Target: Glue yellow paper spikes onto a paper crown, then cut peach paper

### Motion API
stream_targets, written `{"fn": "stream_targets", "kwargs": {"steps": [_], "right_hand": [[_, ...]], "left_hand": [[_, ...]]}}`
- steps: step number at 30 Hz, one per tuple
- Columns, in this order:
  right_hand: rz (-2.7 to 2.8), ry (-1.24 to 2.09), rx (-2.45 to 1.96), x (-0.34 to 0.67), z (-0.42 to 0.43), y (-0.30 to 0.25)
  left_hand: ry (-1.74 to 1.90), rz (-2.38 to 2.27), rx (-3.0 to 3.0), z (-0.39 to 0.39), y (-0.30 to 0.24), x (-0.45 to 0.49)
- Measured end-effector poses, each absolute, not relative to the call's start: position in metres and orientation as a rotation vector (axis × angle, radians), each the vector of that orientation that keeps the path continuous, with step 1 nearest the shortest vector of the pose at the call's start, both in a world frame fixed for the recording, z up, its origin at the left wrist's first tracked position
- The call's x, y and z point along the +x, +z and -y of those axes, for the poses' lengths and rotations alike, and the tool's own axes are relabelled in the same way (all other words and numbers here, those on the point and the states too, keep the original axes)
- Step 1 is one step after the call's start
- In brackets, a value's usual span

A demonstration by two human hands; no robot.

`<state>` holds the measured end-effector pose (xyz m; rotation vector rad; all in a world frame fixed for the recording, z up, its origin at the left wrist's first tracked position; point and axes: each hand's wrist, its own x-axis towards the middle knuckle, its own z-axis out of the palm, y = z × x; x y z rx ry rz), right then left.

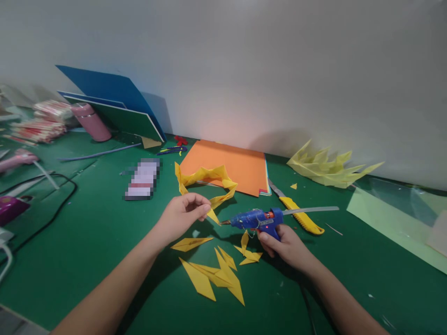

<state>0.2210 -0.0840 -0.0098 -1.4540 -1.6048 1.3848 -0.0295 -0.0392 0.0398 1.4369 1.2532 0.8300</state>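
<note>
My left hand pinches one end of a chain of folded yellow paper, which curves round in a ring above the table. In my right hand is a blue hot glue gun, its handle gripped and a long clear glue stick poking out of the back. The gun's nozzle touches or nearly touches the pointed paper tip below my left fingers. Several loose folded yellow paper pieces lie on the table just below, with smaller ones near my right hand.
Orange paper sheets lie behind the chain. A yellow utility knife rests beyond the glue gun. A pale yellow folded-paper piece stands by the wall. At left are a phone, a pink bottle and a black cable.
</note>
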Motion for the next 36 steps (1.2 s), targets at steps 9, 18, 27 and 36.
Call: {"fn": "stream_targets", "kwargs": {"steps": [9,18,27,36], "right_hand": [[1.651,1.267,-1.507,0.221,0.085,-0.009],[1.424,1.295,-1.463,0.221,0.083,-0.015],[1.585,0.800,-1.584,0.236,0.067,-0.013],[1.664,0.488,-1.827,0.249,0.062,-0.017]], "left_hand": [[0.831,-1.258,1.442,0.038,0.040,-0.030],[0.818,-1.232,1.470,0.040,0.043,-0.031],[0.772,-1.183,1.644,0.041,0.042,-0.036],[0.763,-1.140,1.547,0.043,0.040,-0.035]]}}
